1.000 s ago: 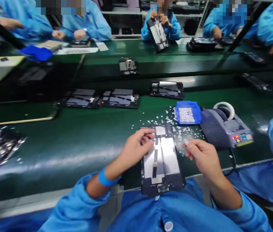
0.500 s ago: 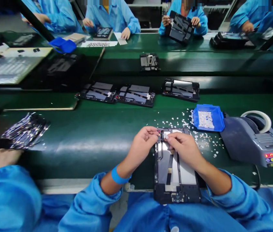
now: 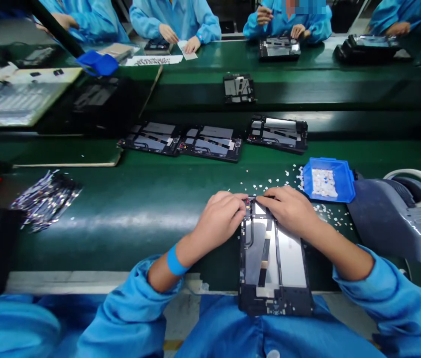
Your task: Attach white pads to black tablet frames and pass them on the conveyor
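Observation:
An opened tablet (image 3: 257, 253) with its inner parts showing lies in front of me, its near end reaching past the table edge towards my lap. My left hand (image 3: 222, 219) grips its far left corner, fingers bent and thumb close to the small parts there. Along the far edge, my right hand (image 3: 290, 211) holds the tablet, thumb stretched left over the top and the other fingers largely hidden behind it. Whether a small white piece lies under the right fingertips cannot be made out.
Small white pieces lie scattered around a blue bin (image 3: 348, 184) holding more of them. A grey tape dispenser (image 3: 378, 214) stands at right. Several opened tablets (image 3: 210, 141) lie beyond. A pile of thin strips (image 3: 48, 199) is at left. Co-workers (image 3: 175, 22) sit opposite.
My right hand has moved up to the tablet's far edge; the white piece pinched in it before no longer shows. The neighbour's hand at left has left the view. Opposite, a co-worker has lowered a tablet.

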Motion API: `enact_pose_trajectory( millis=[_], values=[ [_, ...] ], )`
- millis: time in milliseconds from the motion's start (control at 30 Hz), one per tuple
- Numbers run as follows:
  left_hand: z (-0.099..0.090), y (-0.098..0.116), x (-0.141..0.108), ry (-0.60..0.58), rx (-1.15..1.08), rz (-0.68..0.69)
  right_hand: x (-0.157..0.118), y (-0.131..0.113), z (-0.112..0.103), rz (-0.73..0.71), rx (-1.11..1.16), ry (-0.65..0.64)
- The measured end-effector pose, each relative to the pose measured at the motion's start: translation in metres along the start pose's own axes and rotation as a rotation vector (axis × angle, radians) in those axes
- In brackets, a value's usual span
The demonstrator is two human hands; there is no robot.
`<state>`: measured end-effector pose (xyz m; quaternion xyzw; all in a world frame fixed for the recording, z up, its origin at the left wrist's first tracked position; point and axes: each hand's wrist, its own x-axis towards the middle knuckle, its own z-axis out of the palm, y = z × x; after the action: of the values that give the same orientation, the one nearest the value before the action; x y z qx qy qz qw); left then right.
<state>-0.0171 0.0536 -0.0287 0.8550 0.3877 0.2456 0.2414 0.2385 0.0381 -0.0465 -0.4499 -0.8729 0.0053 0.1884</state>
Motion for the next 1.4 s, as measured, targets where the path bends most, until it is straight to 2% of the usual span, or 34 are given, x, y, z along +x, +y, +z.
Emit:
enact_pose_trajectory(
  millis=[100,233,400,567,733,867,1133,1400],
  values=[
    [0.006,0.000,0.001,-0.077,0.158,0.044,0.003,0.002,-0.001,-0.108,-0.085,-0.033],
    [0.009,0.000,0.004,-0.142,0.222,0.056,0.005,0.005,-0.002,-0.160,-0.134,-0.098],
    [0.002,0.002,0.008,-0.158,0.101,-0.006,0.006,0.010,-0.001,-0.182,-0.113,-0.132],
    [-0.001,0.004,0.009,-0.165,0.079,-0.019,0.008,0.008,-0.003,-0.179,-0.140,-0.149],
    [0.000,0.001,0.023,-0.060,-0.152,-0.156,0.009,0.008,-0.004,-0.189,-0.162,-0.139],
    [0.007,-0.007,0.042,-0.160,-0.273,-0.281,0.008,0.009,-0.003,-0.174,-0.143,-0.116],
    [0.012,-0.012,0.052,-0.201,-0.163,-0.290,0.009,0.008,-0.002,-0.162,-0.106,-0.116],
    [0.014,-0.010,0.053,-0.200,-0.184,-0.300,0.007,0.008,0.000,-0.161,-0.113,-0.102]
  ],
)
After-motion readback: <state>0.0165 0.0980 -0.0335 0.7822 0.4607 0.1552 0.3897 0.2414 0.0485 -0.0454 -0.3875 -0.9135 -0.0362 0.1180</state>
